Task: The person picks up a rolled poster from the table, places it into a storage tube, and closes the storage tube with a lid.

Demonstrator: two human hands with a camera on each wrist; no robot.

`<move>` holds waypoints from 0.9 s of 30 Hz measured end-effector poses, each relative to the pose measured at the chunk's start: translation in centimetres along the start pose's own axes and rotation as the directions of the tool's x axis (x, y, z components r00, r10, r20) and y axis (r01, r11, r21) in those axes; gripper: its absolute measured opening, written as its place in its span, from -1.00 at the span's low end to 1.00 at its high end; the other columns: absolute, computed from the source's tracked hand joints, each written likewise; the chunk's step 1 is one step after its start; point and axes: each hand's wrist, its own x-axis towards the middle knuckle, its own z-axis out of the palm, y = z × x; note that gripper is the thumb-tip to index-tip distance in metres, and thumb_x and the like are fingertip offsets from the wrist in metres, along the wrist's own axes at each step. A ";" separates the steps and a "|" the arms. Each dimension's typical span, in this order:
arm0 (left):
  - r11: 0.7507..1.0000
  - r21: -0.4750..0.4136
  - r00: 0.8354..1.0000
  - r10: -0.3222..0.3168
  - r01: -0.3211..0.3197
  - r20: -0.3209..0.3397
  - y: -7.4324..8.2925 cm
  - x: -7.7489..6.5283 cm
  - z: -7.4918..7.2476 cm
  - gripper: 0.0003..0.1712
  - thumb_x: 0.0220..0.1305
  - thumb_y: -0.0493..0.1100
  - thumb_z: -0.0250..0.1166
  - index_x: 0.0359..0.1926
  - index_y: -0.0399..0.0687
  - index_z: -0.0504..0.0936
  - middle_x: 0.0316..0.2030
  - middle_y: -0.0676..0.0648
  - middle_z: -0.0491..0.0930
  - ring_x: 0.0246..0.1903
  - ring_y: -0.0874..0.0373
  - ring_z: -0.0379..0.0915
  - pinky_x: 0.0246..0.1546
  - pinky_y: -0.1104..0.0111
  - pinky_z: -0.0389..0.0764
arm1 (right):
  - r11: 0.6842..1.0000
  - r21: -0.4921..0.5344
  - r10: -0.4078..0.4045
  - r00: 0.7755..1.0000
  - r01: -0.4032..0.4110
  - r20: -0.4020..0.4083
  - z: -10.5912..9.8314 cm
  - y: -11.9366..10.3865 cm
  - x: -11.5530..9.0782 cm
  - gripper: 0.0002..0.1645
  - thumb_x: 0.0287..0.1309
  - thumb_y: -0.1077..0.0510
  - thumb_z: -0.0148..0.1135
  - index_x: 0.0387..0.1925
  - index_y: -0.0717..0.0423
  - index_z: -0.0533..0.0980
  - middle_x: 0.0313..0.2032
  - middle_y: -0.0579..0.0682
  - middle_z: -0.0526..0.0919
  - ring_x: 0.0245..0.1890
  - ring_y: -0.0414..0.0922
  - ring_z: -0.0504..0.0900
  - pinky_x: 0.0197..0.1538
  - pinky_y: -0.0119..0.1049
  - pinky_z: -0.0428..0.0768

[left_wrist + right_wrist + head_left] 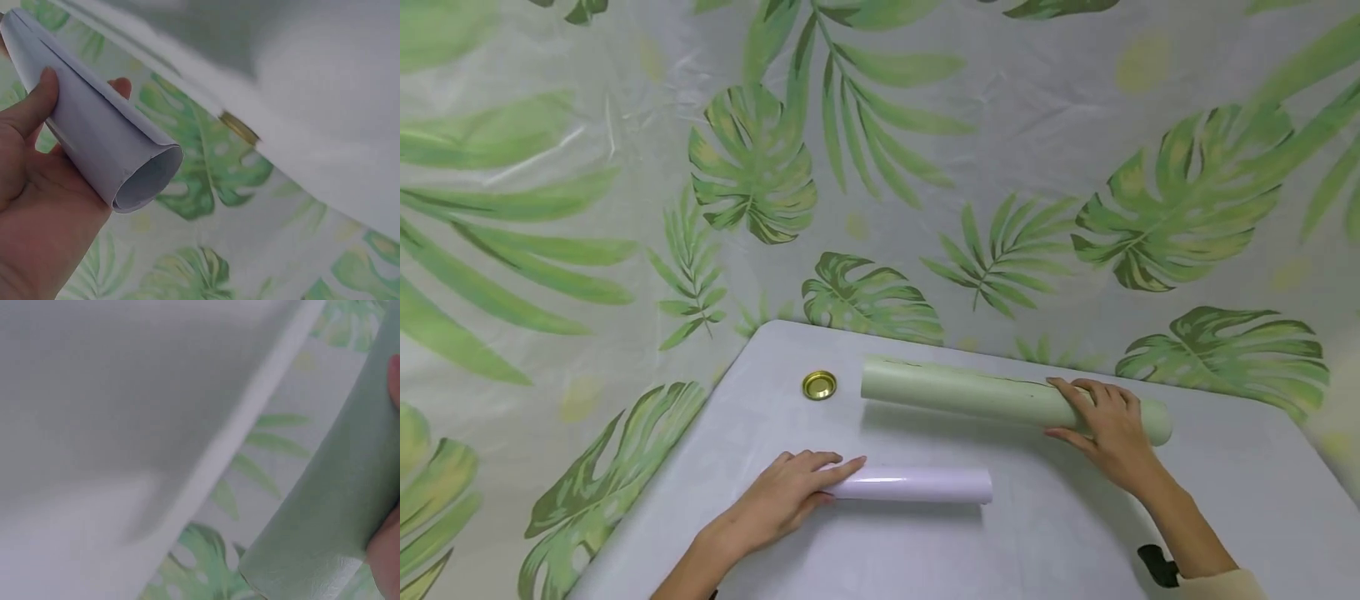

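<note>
My left hand (786, 490) grips a glossy pale lilac rolled sheet (917, 485) by its left end, holding it level over the near part of the table. In the left wrist view the thumb lies along this roll (103, 125), whose hollow end and overlapping edge show. Farther back, a longer and thicker pale green roll (955, 393) is held near its right end by my right hand (1108, 429), fingers over the top and thumb on the near side. The right wrist view shows the green roll (325, 500) beside the table edge, with only part of the hand visible.
A small round gold lid (819, 385) lies on the white table (1060, 533), left of the green roll. Behind the table's rounded corners hangs a shiny sheet (1030, 150) with a green leaf print. A black item (1157, 565) shows at my right sleeve (1221, 585).
</note>
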 end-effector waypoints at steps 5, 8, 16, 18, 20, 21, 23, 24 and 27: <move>0.995 -0.061 0.996 -0.083 0.084 0.009 -2.2 -0.9 -1.9 -0.30 0.31 -0.17 0.42 0.45 0.26 0.50 0.11 0.09 0.70 0.05 0.20 0.64 -0.08 0.21 0.54 | 1.000 -0.008 0.011 0.999 -0.011 -0.050 -2.8 0.4 -1.4 0.01 -0.18 -0.15 0.61 0.39 -0.16 0.46 0.10 0.24 0.58 0.08 0.28 0.52 0.08 0.35 0.29; 0.988 -0.090 0.992 -0.123 0.123 0.003 -3.4 -1.5 -2.7 -0.31 0.32 -0.19 0.42 0.45 0.22 0.50 0.08 0.10 0.71 0.01 0.19 0.65 -0.05 0.17 0.58 | 0.999 0.000 0.033 0.998 -0.033 -0.055 -4.4 0.8 -2.4 0.01 -0.14 -0.18 0.60 0.41 -0.17 0.45 0.12 0.26 0.57 0.10 0.27 0.50 0.08 0.35 0.26; 0.980 -0.091 0.983 -0.180 0.177 -0.027 -5.7 -2.3 -4.5 -0.36 0.34 -0.22 0.39 0.42 0.13 0.54 0.03 0.06 0.73 -0.05 0.16 0.67 -0.04 0.11 0.62 | 0.999 -0.030 0.040 0.996 -0.043 -0.079 -6.9 2.3 -4.9 0.05 -0.26 -0.13 0.61 0.40 -0.15 0.48 0.10 0.27 0.57 0.08 0.26 0.47 0.04 0.30 0.23; 0.978 -0.069 0.979 -0.201 0.198 -0.038 -6.1 -2.4 -4.8 -0.38 0.36 -0.21 0.39 0.42 0.14 0.54 0.00 0.08 0.73 -0.07 0.19 0.66 -0.06 0.12 0.61 | 0.999 -0.043 0.029 0.995 -0.033 -0.092 -7.2 2.7 -5.5 0.03 -0.25 -0.19 0.57 0.38 -0.13 0.50 0.07 0.25 0.58 0.05 0.25 0.48 0.03 0.27 0.24; 0.974 -0.041 0.973 -0.224 0.222 -0.048 -6.5 -2.5 -5.1 -0.39 0.36 -0.20 0.38 0.41 0.14 0.55 -0.03 0.08 0.73 -0.09 0.18 0.65 -0.07 0.12 0.59 | 0.998 -0.056 0.018 0.995 -0.024 -0.098 -7.2 3.1 -6.0 0.02 -0.23 -0.27 0.53 0.37 -0.12 0.51 0.05 0.24 0.58 0.02 0.25 0.48 0.01 0.27 0.24; 0.971 -0.036 0.970 -0.238 0.236 -0.047 -6.6 -2.6 -5.2 -0.39 0.37 -0.20 0.38 0.42 0.15 0.54 -0.04 0.08 0.73 -0.10 0.18 0.63 -0.08 0.12 0.57 | 0.998 -0.059 0.015 0.995 -0.021 -0.098 -7.2 3.3 -6.2 0.01 -0.21 -0.30 0.50 0.36 -0.12 0.52 0.05 0.24 0.58 0.01 0.25 0.48 0.01 0.26 0.24; 0.965 -0.031 0.965 -0.260 0.259 -0.046 -6.9 -2.7 -5.4 -0.38 0.38 -0.21 0.36 0.43 0.14 0.53 -0.04 0.07 0.72 -0.11 0.17 0.62 -0.06 0.11 0.54 | 0.998 -0.059 0.012 0.995 -0.018 -0.095 -7.2 3.6 -6.6 0.00 -0.18 -0.34 0.47 0.36 -0.11 0.52 0.04 0.24 0.58 -0.01 0.24 0.48 0.01 0.26 0.24; 0.964 -0.032 0.963 -0.267 0.266 -0.045 -7.0 -2.7 -5.5 -0.38 0.38 -0.21 0.36 0.43 0.14 0.52 -0.04 0.06 0.72 -0.12 0.16 0.62 -0.05 0.10 0.53 | 0.998 -0.060 0.011 0.996 -0.017 -0.091 -7.2 3.6 -6.8 0.00 -0.16 -0.37 0.45 0.36 -0.12 0.52 0.04 0.24 0.58 -0.03 0.23 0.48 0.00 0.26 0.24; 0.961 -0.049 0.961 -0.275 0.273 -0.038 -7.3 -2.8 -5.7 -0.39 0.41 -0.22 0.34 0.45 0.11 0.51 -0.02 0.04 0.72 -0.10 0.15 0.61 -0.02 0.07 0.51 | 0.997 -0.070 0.008 0.996 -0.014 -0.083 -7.0 3.8 -7.1 -0.01 -0.13 -0.42 0.39 0.36 -0.13 0.52 0.04 0.22 0.58 -0.05 0.22 0.49 0.00 0.25 0.26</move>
